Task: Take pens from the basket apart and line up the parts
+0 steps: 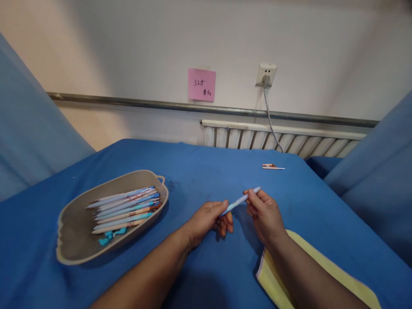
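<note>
A light blue and lavender pen is held between my two hands above the blue cloth. My left hand pinches its lower left end between thumb and fingers. The fingers of my right hand close on the pen near its upper right end, whose tip points up and to the right. To the left, a beige basket holds several pens in pale, blue and orange colours, lying side by side. Small turquoise pieces sit beside them in the basket.
A yellow cloth lies under my right forearm. Toward the back right of the blue cloth are small slim pen parts. Behind are a radiator, a rail, a plugged socket and a pink note. Blue curtains hang on both sides.
</note>
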`<action>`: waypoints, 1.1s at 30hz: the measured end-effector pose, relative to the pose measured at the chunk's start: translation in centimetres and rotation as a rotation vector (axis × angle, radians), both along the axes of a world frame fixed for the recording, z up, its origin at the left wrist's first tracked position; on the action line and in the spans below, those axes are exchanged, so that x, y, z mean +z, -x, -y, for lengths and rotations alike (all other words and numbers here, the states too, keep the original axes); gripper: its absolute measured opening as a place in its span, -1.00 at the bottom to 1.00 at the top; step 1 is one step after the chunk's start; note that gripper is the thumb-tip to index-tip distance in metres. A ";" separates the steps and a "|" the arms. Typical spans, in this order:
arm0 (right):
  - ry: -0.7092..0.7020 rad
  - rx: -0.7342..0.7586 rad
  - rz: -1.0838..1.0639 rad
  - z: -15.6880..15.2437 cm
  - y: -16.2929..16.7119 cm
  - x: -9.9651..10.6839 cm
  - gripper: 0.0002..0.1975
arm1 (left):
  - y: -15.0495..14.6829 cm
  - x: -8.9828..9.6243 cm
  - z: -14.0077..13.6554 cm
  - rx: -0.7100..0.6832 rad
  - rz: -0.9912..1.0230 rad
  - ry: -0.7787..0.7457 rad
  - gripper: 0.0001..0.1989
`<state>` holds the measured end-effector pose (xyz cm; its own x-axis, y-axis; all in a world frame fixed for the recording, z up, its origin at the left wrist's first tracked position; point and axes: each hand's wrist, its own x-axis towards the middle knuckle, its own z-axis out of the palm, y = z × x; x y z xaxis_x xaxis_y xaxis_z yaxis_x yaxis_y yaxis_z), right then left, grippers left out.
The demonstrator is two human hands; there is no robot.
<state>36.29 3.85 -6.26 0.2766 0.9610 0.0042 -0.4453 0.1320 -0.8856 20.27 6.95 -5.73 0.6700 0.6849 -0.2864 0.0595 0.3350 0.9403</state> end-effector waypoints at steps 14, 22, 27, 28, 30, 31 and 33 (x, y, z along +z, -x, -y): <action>-0.004 0.013 -0.003 0.0 -0.2 -0.1 -0.70 | 0.1 0.2 0.0 0.025 0.040 -0.044 -0.49; -0.017 0.038 -0.024 0.0 -0.3 -0.3 -0.74 | 0.2 0.1 -0.2 0.105 0.051 -0.107 -0.65; -0.016 0.029 -0.016 0.1 -0.3 -0.1 -0.73 | 0.3 0.3 -0.1 0.028 0.076 0.004 -0.46; -0.016 0.025 -0.015 0.1 -0.4 -0.1 -0.73 | 0.2 0.3 -0.1 0.048 0.084 -0.002 -0.50; -0.019 0.029 -0.017 0.0 -0.4 -0.2 -0.74 | 0.1 0.3 -0.1 0.115 0.079 -0.044 -0.59; -0.021 0.035 -0.019 0.0 -0.4 -0.2 -0.74 | 0.1 0.2 -0.2 0.141 0.070 -0.066 -0.62; -0.027 0.043 -0.018 0.0 -0.4 -0.4 -0.75 | 0.1 0.1 -0.3 0.142 0.056 -0.079 -0.65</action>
<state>36.73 3.83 -6.61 0.2356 0.9715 0.0260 -0.4668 0.1366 -0.8737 20.22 7.20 -5.65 0.5784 0.7926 -0.1929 -0.0364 0.2614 0.9645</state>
